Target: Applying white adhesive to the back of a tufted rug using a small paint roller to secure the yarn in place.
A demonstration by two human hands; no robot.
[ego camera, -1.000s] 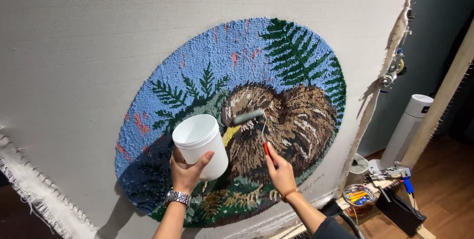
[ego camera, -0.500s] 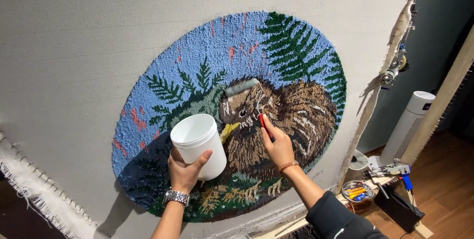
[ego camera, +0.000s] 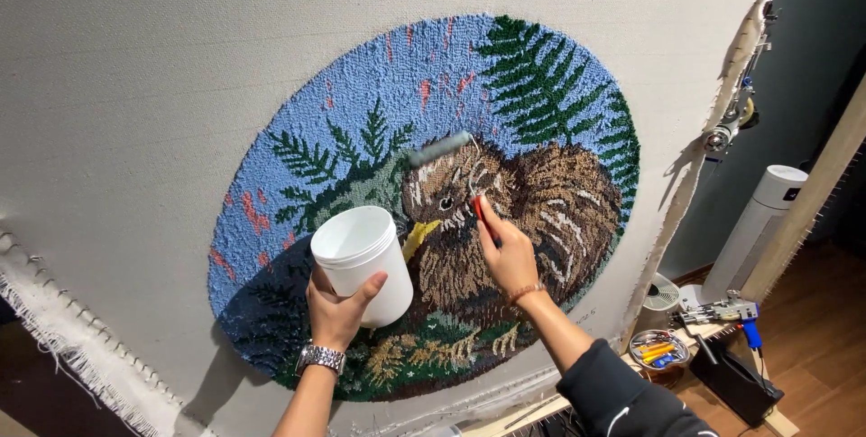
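Stretched cloth point(ego camera: 135, 85) is filling the view, with a round tufted rug point(ego camera: 424, 202) of a brown bird and ferns on it. Left hand point(ego camera: 338, 311) is gripping a white tub point(ego camera: 361, 261), open at the top and tilting slightly, just in front of the rug. Right hand point(ego camera: 510, 252) is closing round a roller point(ego camera: 442, 148) by its red handle, with the sleeve pressing on the bird's head. Tipping the tub further could be spilling its contents; a slanted roller could be smearing past the edge onto bare cloth

At my four o'clock, the brown wooden floor point(ego camera: 812, 329) carries a white cylindrical tower appliance point(ego camera: 753, 225) and a black tool box point(ego camera: 731, 383).
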